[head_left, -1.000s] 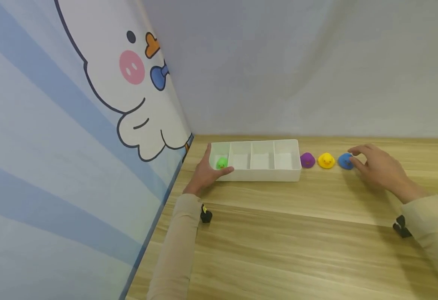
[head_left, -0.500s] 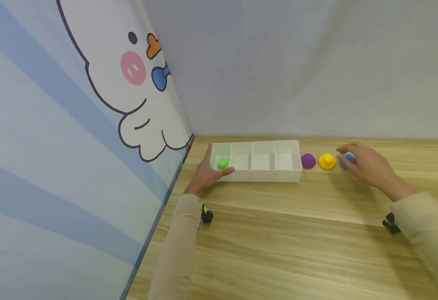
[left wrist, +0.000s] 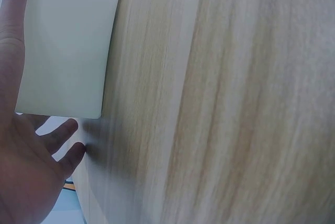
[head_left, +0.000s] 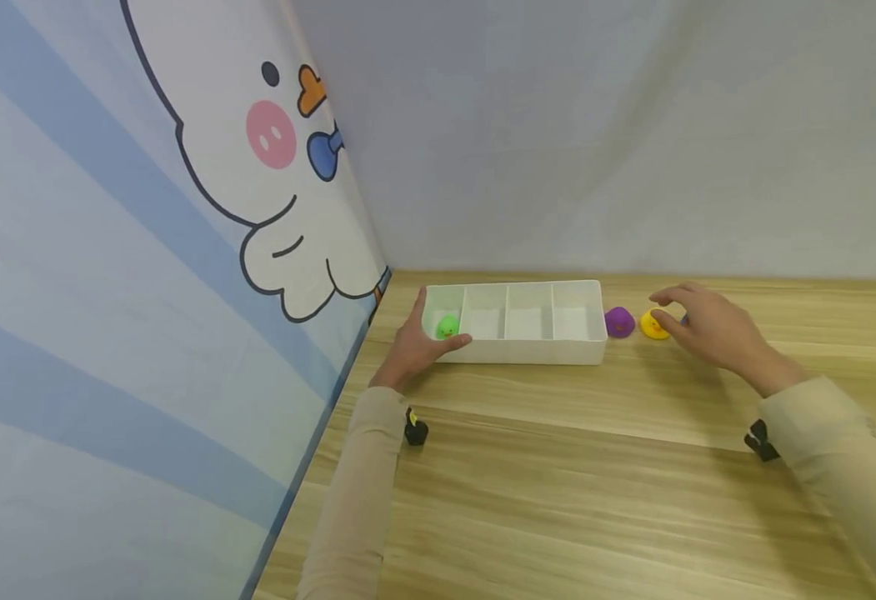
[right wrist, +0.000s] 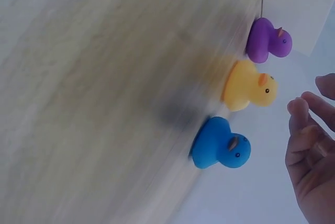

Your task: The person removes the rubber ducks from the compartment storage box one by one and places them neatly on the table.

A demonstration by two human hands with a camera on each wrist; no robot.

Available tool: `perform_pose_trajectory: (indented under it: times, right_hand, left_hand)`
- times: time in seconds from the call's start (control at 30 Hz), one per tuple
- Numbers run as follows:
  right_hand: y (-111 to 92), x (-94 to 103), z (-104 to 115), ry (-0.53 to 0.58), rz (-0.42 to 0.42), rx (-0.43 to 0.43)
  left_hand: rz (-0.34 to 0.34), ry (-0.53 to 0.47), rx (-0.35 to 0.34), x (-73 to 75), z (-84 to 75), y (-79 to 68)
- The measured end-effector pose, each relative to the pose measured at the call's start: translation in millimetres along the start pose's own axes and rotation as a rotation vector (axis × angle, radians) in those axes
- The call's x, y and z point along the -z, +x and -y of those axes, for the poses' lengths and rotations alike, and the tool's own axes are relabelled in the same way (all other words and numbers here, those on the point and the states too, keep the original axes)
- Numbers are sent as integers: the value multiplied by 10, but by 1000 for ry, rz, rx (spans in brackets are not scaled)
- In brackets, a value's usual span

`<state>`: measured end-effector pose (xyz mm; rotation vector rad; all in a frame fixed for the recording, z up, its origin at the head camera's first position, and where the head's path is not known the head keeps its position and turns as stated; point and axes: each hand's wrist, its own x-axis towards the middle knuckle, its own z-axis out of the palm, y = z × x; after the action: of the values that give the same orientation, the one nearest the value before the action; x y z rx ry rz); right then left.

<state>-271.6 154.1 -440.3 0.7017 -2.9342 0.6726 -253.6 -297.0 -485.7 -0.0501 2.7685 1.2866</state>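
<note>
Leftward from the blue duck (right wrist: 217,143), the right hand (head_left: 715,329) has shifted to hover by the yellow duck (right wrist: 248,85), fingers loosely bent, holding nothing. That duck sits on the tabletop (head_left: 558,500) between blue and purple duck (right wrist: 264,41); a low fingertip could topple a neighbour. Straight-fingered, the left hand (head_left: 413,343) braces the white box (head_left: 528,352); uneven pressure might slide it.

Long beige sleeves (head_left: 351,500), small black attachments (head_left: 416,431), one yellow-marked.

Muted light casts soft shadows on the table (head_left: 558,500); right-wrist view looks hazy.
</note>
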Motion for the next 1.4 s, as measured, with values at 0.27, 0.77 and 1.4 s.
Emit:
perform_pose_trajectory:
  times: [0.27, 0.77, 1.4]
  right_hand:
    - [57, 3, 117, 8, 16, 19]
    - [272, -30, 402, 100, -16, 149]
    - [493, -82, 759, 91, 26, 207]
  left_hand:
    - [5, -2, 0, 1, 0, -7]
    - [3, -8, 6, 11, -2, 3]
    - [1, -18, 16, 25, -26, 12]
